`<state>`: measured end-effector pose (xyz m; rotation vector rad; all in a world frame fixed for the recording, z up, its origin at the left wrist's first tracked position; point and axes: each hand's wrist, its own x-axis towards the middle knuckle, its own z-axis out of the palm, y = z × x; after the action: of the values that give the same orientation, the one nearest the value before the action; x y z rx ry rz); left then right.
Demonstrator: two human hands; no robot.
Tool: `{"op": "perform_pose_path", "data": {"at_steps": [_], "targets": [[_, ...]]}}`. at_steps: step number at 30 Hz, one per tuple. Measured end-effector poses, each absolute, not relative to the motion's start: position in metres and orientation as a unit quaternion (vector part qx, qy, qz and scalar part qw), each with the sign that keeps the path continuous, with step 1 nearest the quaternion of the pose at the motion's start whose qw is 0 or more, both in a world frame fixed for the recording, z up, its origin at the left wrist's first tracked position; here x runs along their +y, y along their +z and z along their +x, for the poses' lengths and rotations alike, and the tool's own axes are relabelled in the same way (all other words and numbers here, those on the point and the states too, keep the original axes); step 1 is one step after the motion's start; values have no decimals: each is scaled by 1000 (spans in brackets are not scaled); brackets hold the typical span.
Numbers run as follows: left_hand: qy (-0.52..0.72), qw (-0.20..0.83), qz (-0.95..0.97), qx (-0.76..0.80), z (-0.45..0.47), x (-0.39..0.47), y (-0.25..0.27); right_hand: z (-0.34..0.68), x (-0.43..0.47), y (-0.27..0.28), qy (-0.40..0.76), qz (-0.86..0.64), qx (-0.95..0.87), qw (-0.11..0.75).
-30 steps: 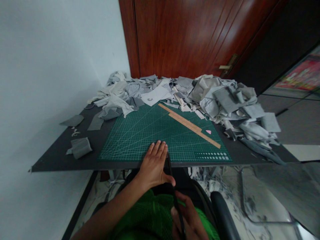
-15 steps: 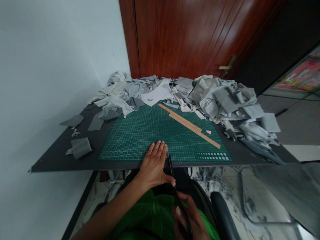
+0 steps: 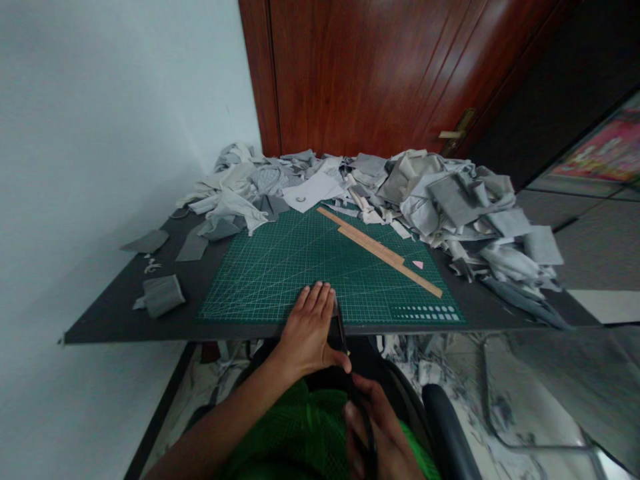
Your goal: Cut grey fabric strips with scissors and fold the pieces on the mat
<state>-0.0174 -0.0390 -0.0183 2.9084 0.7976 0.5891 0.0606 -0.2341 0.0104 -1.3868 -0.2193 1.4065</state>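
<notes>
Right hand and the looped rear end of the dark long tool have shifted slightly compared with half a second ago; the loop now sits farther left. Left hand holds its earlier position.

Left-hand fingers: four extended close together, palm down at the near edge of the green cutting mat; thumb spread apart, beyond the table edge, at the tool. Right-hand fingers: curled around the looped end, blurred. Whether the tool's far end is open cannot be told.

Tool position: front end on the mat, just beside the left index finger; shaft crosses the table edge toward the body.

Mat surface: tan wooden strip, diagonal, stepped outline; small pink piece just beside it.

Dark tabletop: folded grey cloth left of the mat; heaped fabric scraps at the rear and right.
</notes>
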Motion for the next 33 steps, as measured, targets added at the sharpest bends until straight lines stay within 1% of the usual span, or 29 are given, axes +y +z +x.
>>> {"op": "perform_pose_path", "data": {"at_steps": [14, 20, 33], "targets": [[208, 33, 942, 260, -17, -40, -21, 55, -233, 15, 554, -620, -110, 544], [197, 25, 945, 258, -17, -40, -20, 55, -232, 18, 550, -627, -110, 540], [201, 42, 943, 260, -18, -41, -19, 52, -232, 11, 553, -625, -102, 541]]}}
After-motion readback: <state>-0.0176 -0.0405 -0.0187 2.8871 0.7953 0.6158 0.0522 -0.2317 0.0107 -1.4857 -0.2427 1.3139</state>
